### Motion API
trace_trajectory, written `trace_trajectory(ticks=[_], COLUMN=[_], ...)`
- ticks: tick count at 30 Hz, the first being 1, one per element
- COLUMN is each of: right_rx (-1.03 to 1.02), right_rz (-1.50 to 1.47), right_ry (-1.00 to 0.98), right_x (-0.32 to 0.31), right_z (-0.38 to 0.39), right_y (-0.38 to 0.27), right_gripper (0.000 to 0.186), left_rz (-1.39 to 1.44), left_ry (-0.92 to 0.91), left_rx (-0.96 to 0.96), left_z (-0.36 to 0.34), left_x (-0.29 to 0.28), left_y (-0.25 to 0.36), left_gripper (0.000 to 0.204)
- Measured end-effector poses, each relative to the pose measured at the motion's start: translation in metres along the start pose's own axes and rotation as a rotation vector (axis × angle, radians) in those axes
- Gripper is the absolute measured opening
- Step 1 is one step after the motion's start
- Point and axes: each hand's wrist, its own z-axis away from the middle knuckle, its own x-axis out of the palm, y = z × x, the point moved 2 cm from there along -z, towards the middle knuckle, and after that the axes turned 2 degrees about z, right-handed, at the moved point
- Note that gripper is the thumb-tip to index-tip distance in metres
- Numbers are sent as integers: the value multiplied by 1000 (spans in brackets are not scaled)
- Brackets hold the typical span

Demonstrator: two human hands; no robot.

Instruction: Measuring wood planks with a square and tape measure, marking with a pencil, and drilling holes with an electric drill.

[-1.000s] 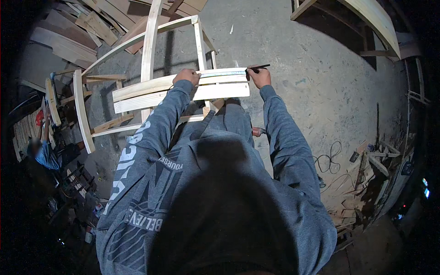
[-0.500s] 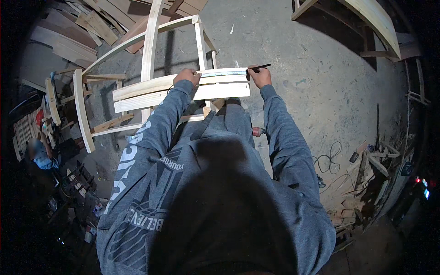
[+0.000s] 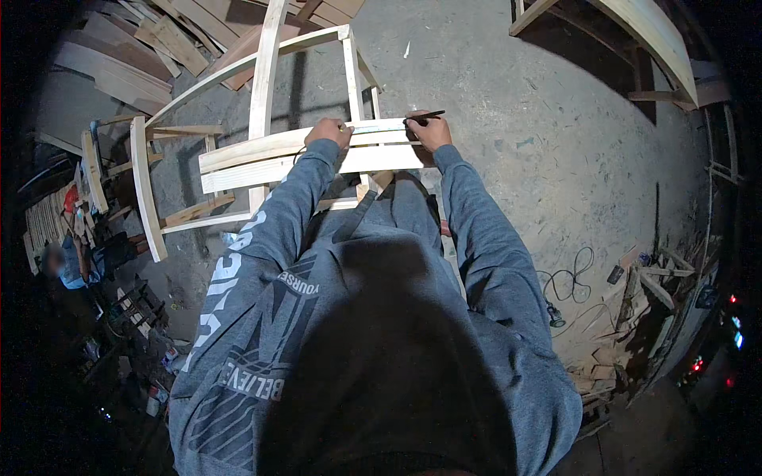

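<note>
Two pale wooden pieces lie side by side in front of me: a slightly curved strip (image 3: pixel 258 147) on the far side and a wider board (image 3: pixel 250 174) nearer my body. They rest across a wooden frame (image 3: pixel 352 75). My left hand (image 3: pixel 327 132) is closed at the curved strip, fingertips pinched at its upper face; what they pinch is unclear. A thin bluish band (image 3: pixel 381 126) runs along the wood between my hands. My right hand (image 3: pixel 432 135) grips a dark, slim pencil-like marker (image 3: pixel 426 117) above the strip's right end, its tip near the wood.
A curved rail (image 3: pixel 144 190) of the frame stands at left. Stacked boards (image 3: pixel 111 71) lie far left. Another wooden structure (image 3: pixel 651 40) is far right. A cable (image 3: pixel 573 278) and wood scraps (image 3: pixel 647 289) lie at right. Another person (image 3: pixel 75 262) sits far left.
My right hand has slid left along the strip with the marker, closer to my left hand. Less of the bluish band shows between them. My left hand stays at the strip.
</note>
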Motion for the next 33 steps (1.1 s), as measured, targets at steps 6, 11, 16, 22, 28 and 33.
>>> trace_trajectory(ticks=[6, 11, 16, 22, 28, 33], right_rx=[18, 11, 51, 54, -10, 39], right_rz=[8, 52, 134, 162, 112, 111], right_ry=[-18, -30, -36, -32, 0, -13], right_x=[-6, -7, -5, -3, -1, 4], right_z=[-1, -5, -10, -11, -8, -14], right_y=[4, 10, 15, 14, 17, 22], right_gripper=[28, 29, 34, 29, 28, 29], left_rz=[-14, -17, -12, -17, -5, 6], left_ry=[-3, 0, -9, 3, -18, 25], left_rx=[-48, -37, -51, -43, -38, 13], left_z=[-3, -4, -2, -1, -1, -1], left_x=[4, 7, 6, 6, 7, 9], left_y=[-2, -4, -3, -4, -5, -8], left_gripper=[36, 39, 39, 41, 43, 45])
